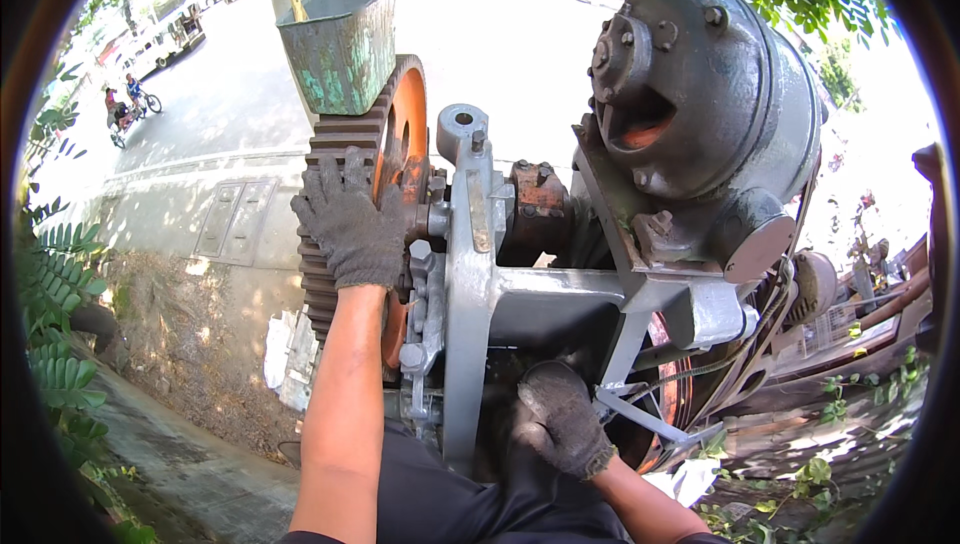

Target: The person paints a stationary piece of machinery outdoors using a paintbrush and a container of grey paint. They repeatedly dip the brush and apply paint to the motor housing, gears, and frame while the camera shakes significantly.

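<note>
My left hand (pixel 355 229), in a dark grey knit glove, lies with fingers spread on the toothed rim of a large gear wheel (pixel 345 134). The wheel's side face is orange and its teeth are dark. Just right of it stands a grey-painted machine frame (pixel 465 344) with bolted fittings. My right hand (pixel 565 422), gloved alike, is low in the opening of this frame, above my dark trousers. Its fingers are bent inward and partly hidden; whatever they hold, if anything, cannot be made out.
A weathered green bucket (pixel 350 54) with a red-tipped handle in it stands above the gear. To the right, a big dark grey motor (pixel 690 94) is mounted on the frame. Leaves (pixel 65 374) edge the left side. People with a bicycle (pixel 135 104) are on the road beyond.
</note>
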`<state>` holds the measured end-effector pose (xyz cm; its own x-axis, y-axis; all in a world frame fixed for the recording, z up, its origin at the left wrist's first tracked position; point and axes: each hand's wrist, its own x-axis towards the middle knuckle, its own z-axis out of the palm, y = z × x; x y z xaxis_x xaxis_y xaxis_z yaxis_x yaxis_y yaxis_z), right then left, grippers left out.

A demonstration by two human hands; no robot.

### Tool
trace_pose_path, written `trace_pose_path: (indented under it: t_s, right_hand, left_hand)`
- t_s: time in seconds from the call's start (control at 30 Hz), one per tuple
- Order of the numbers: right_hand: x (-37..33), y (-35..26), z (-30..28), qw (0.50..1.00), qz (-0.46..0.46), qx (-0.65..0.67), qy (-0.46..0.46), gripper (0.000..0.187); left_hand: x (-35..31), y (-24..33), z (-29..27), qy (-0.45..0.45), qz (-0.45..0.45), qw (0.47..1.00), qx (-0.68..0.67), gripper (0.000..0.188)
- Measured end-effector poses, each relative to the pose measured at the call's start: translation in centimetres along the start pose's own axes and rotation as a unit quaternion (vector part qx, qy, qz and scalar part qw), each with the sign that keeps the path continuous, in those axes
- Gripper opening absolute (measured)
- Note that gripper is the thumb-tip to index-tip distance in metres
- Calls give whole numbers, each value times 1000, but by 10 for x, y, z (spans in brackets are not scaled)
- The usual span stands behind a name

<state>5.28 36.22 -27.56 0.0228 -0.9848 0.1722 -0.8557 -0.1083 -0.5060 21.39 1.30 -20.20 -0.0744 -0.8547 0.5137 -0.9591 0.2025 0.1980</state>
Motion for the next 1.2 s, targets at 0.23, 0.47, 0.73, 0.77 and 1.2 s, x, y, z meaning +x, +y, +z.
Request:
trace_pose_path:
  t_s: [0.23, 0.47, 0.73, 0.77, 1.2]
  right_hand:
    - [0, 26, 54, 995, 3, -11, 97, 56]
    - [-3, 35, 58, 994, 99, 2, 37, 61]
    - [-3, 38, 59, 995, 67, 2, 79, 53]
    - [-3, 38, 59, 995, 58, -1, 80, 53]
    - [2, 39, 60, 994, 83, -11, 70, 46]
  left_hand:
    - [-2, -8, 9, 55, 58, 996, -37, 73]
    - [1, -5, 3, 64, 31, 993, -98, 73]
    - [0, -4, -2, 42, 23, 990, -133, 77]
    - [0, -4, -1, 47, 25, 990, -128, 77]
    - [2, -5, 7, 146, 51, 983, -95, 60]
